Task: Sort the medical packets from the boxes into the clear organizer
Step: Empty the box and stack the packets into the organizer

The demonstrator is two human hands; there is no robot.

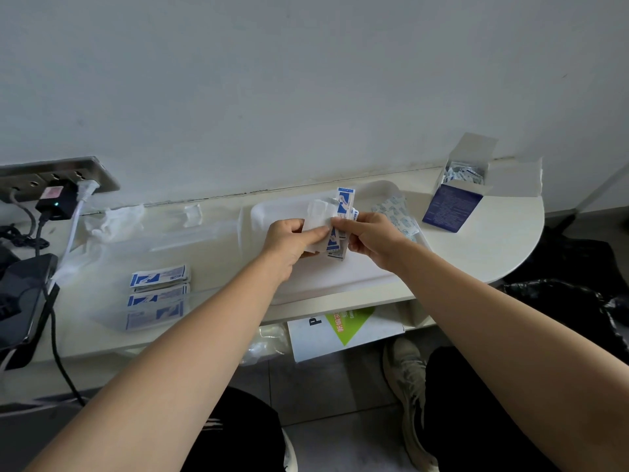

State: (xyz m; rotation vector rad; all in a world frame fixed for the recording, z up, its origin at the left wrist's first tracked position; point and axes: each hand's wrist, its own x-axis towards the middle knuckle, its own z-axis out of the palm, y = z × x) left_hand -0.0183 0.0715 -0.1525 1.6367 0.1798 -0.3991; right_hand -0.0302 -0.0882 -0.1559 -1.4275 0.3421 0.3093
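Nearest are two legs in black trousers and two shoes, one grey shoe (408, 393) on the tiled floor and one cut off by the bottom edge. On the shelf under the table lies one white carton (337, 335) with a green patch. Two bare forearms reach over the front edge of the white table (493, 240). Near the front edge on the left, three blue-and-white packets (158, 296) lie one behind the other inside the clear organizer (183, 241), which lies open across the left half of the top. At the middle, above one white tray (340, 277), the left hand (289, 238) curls its fingers round a plain white packet (318, 216), and the right hand (371, 240) pinches a bundle of blue-and-white packets (344, 202); their number I cannot tell, and the two hands nearly touch. In the tray's far right corner lies a loose heap of pale printed packets (394, 212), too blurred to count. Toward the table's rounded right end stands one blue box (451, 207), its flaps open, with small packets (464, 173) showing inside. At the far left, one metal socket strip (51, 177) on the wall carries one black adapter (56, 199) and one white plug (86, 188)
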